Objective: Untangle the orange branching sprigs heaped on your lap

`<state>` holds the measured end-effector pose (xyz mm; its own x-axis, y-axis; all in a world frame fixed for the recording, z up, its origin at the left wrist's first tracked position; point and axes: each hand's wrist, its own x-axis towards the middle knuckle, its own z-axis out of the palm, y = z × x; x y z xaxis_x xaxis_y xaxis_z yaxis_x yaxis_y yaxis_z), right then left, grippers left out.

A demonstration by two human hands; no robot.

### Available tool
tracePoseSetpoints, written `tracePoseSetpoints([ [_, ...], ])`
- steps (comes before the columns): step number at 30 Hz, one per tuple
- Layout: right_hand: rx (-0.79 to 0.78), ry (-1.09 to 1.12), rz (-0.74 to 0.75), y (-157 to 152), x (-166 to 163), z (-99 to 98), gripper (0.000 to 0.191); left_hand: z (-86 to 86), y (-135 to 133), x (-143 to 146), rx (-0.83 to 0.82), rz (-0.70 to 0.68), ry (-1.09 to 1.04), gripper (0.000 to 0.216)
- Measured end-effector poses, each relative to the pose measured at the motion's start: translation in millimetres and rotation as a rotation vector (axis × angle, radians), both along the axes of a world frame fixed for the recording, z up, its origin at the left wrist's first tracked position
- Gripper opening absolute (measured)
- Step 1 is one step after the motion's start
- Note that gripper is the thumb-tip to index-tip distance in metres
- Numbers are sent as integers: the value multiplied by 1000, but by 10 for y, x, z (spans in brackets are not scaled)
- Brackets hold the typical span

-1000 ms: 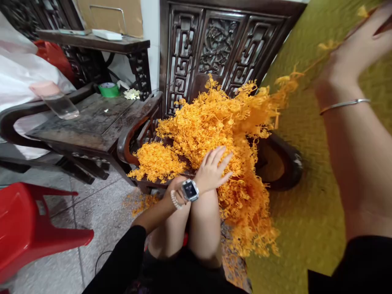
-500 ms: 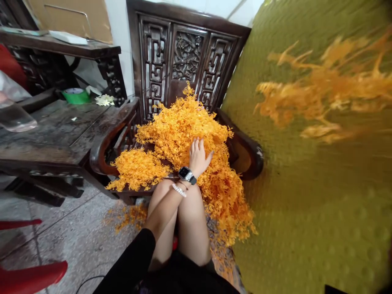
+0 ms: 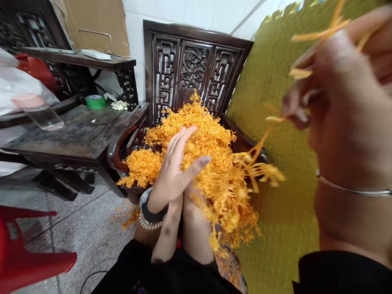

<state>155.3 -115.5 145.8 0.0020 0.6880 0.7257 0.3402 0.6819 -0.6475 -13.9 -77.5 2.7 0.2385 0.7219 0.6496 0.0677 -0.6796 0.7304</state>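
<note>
A big heap of orange artificial sprigs (image 3: 196,134) lies on the seat of a dark carved wooden chair (image 3: 196,69). My left hand (image 3: 174,167), with a watch and a bead bracelet at the wrist, is raised above my knees with its fingers stretched out and nothing in it. My right hand (image 3: 343,110), close to the camera and blurred, pinches an orange sprig (image 3: 266,163) whose stem runs down to the left. A thin metal bangle (image 3: 352,188) circles that wrist.
A yellow-green woven panel (image 3: 275,122) stands at the right behind the sprig. At the left is a dark wooden table (image 3: 70,134) with a clear jar (image 3: 39,112) and a green tape roll (image 3: 95,101). A red plastic stool (image 3: 27,261) sits on the tiled floor.
My left hand has lifted off the orange heap and opened upward. My right hand has come back into view near the camera, holding the sprig lower and further left.
</note>
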Motion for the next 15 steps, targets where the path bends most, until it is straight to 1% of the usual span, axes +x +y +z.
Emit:
tracePoseSetpoints([
  [1, 23, -66, -34, -29, -112, -54, 11, 49, -76, -64, 62, 43, 67, 74],
  [2, 42, -125, -53, -45, -203, -100, 13, 83, -142, -109, 112, 45, 132, 82],
  [3, 37, -161, -40, -49, -273, -141, 13, 103, -196, -136, 137, -1, 189, 81],
  [4, 14, -162, 9, -41, -323, -179, 13, 110, -237, -150, 129, -75, 228, 71],
  [5, -11, -143, 69, -25, -356, -217, 13, 106, -268, -153, 104, -144, 230, 56],
  [6, -39, -116, 129, -2, -378, -258, 12, 94, -288, -151, 67, -184, 200, 42],
  [7, -70, -90, 182, 25, -391, -303, 12, 76, -301, -147, 27, -201, 151, 32],
  [8, -98, -66, 231, 52, -401, -353, 13, 55, -309, -144, -18, -214, 98, 27],
  [10, -157, -28, 310, 100, -425, -473, 14, 9, -317, -148, -95, -259, 0, 24],
  [12, -220, 32, 364, 129, -459, -609, 12, -47, -320, -167, -129, -288, -75, 26],
  [15, -233, 176, 378, 137, -516, -794, 8, -163, -313, -214, -173, -279, -78, 29],
])
